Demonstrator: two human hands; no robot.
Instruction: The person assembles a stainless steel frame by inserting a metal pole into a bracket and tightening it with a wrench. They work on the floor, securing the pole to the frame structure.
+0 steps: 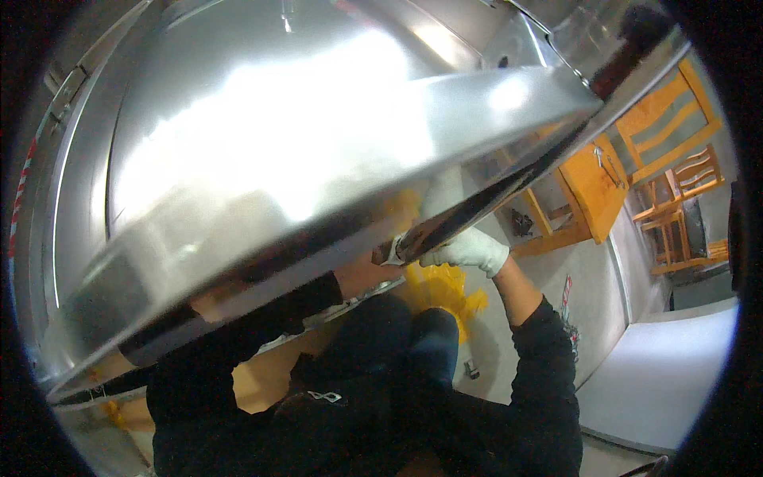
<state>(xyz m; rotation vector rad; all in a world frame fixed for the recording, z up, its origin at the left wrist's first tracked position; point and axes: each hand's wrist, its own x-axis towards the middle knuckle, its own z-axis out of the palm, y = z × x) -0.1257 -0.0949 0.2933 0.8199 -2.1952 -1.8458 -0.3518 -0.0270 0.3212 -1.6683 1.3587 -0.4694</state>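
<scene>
Overhead and close to your face, a large shiny metal sheet (pixel 302 135) fills most of the head view, tilted so its lower edge runs from the lower left up toward the upper right. Your right hand (pixel 467 250), in a white glove, sits at that lower edge near the middle of the frame; its fingers (pixel 445 256) are curled tight around the rim of the sheet, holding it from below. Your left hand (pixel 391 253) is mostly hidden behind the sheet's edge: only a bit of white glove and bare forearm show just beside the right hand, touching the underside, and you cannot tell how its fingers are set. Both arms wear dark sleeves, the right sleeve (pixel 540 374) rising from the lower edge. Below the hands, a yellow patch (pixel 445 290) lies on the grey floor (pixel 540 278), between your dark-clad knees and the wall side. Well apart to the right stand orange wooden chairs (pixel 668 127) and an orange board (pixel 592 187) leaning near them. A pale blue panel (pixel 675 366) lies at lower right
</scene>
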